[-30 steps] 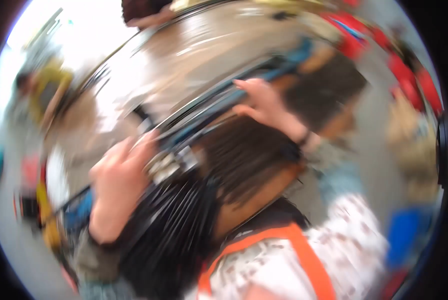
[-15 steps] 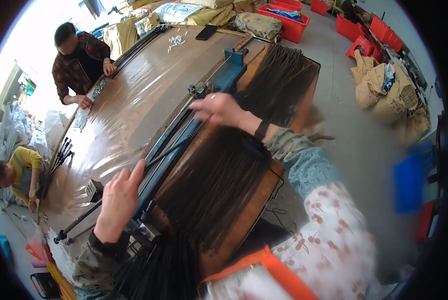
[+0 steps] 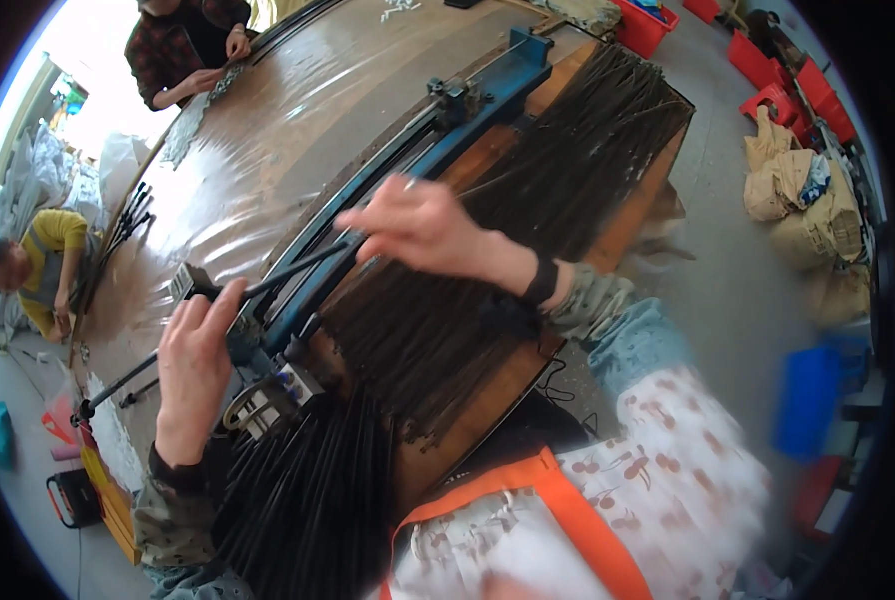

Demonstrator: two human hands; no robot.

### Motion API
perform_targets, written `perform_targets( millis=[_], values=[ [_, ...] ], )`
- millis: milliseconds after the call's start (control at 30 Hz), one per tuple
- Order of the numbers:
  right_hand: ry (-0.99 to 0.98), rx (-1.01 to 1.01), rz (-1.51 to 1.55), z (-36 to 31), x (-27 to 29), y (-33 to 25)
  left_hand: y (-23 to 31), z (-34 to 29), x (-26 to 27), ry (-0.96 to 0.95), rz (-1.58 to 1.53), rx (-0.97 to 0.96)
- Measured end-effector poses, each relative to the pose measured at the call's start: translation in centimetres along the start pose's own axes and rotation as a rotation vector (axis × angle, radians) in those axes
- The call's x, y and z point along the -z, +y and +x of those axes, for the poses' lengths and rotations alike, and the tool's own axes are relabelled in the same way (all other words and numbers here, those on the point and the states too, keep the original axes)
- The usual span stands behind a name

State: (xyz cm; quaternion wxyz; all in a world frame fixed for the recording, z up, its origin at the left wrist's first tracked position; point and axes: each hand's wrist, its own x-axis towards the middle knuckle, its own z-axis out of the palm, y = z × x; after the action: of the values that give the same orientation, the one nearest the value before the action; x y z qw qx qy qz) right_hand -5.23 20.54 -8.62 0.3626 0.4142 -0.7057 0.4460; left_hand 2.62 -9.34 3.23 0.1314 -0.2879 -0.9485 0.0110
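Above a long blue bench jig (image 3: pixel 498 95), my left hand (image 3: pixel 196 365) is closed round a slim black rod (image 3: pixel 303 265). The rod slants from the lower left, past my left fingers, up toward the middle. At its upper right end, my right hand (image 3: pixel 423 225) has thumb and fingers closed on the tip, slightly blurred. Beneath and beyond my right hand lies a wide layer of thin dark coil springs (image 3: pixel 568 160) on a wooden board. A bundle of black tubes (image 3: pixel 308 500) lies near my left forearm, beside a small metal mechanism (image 3: pixel 263 405) at the jig's near end.
Across the plastic-covered table (image 3: pixel 298 150), a person in a checked jacket (image 3: pixel 178 50) handles small parts. Another person in yellow sleeves (image 3: pixel 58 245) works at the left edge, near several black rods (image 3: pixel 133 225). Sacks (image 3: pixel 778 180) and red crates (image 3: pixel 648 30) stand on the right floor.
The view has shifted, so the table sits further up. My right hand has come down along the jig toward my left hand, onto the rod's end. My left hand still grips the rod.
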Motion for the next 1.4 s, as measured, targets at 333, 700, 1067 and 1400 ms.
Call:
perform_targets(
  millis=[333, 700, 1067, 1400],
  values=[
    [-0.124, 0.047, -0.350, 0.2, -2.3, 1.0, -8.0, -10.1, 1.6, 0.291, 0.113, 0.195],
    [-0.514, -0.285, 0.543, 7.8, -18.4, -4.9, -8.6, -19.7, 8.9, 0.418, 0.147, 0.493],
    [-0.799, 0.228, 0.071, 9.2, -23.7, -6.9, -8.1, -27.5, 6.9, 0.356, 0.104, 0.672],
    [-0.577, 0.177, -0.492, 4.4, -7.3, 5.3, -10.8, -26.4, 2.9, 0.172, 0.074, 0.675]
  ],
)
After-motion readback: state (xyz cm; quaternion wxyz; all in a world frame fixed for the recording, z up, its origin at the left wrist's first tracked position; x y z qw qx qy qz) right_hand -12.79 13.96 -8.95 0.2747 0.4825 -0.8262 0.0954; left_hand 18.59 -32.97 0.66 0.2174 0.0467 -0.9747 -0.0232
